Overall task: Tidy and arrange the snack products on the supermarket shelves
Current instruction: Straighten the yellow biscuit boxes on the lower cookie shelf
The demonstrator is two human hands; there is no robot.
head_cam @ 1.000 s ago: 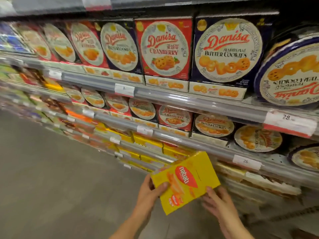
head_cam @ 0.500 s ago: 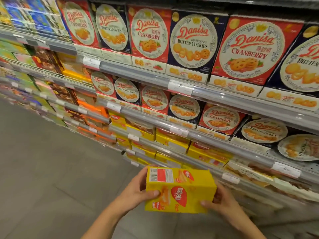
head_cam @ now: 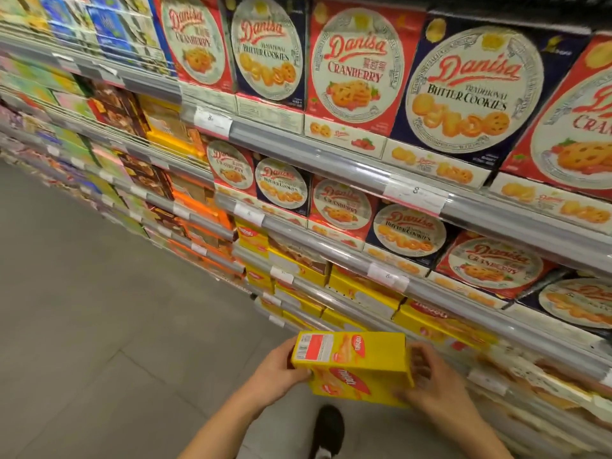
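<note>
Head view: both hands, left [head_cam: 276, 376] and right [head_cam: 433, 384], grip a yellow snack box [head_cam: 354, 362] by its ends beside stocked shelves [head_cam: 331, 160].

Left hand [head_cam: 276, 376] and right hand [head_cam: 430, 382], forearms extended, each keep a curled-finger grip at waist height.

Grey supermarket shelves [head_cam: 331, 160] carry red and navy Danisa cookie boxes [head_cam: 357, 71] on the upper tiers; yellow wafer boxes [head_cam: 361, 289] sit on the tier below them, above the grey tiled floor [head_cam: 99, 326].
</note>
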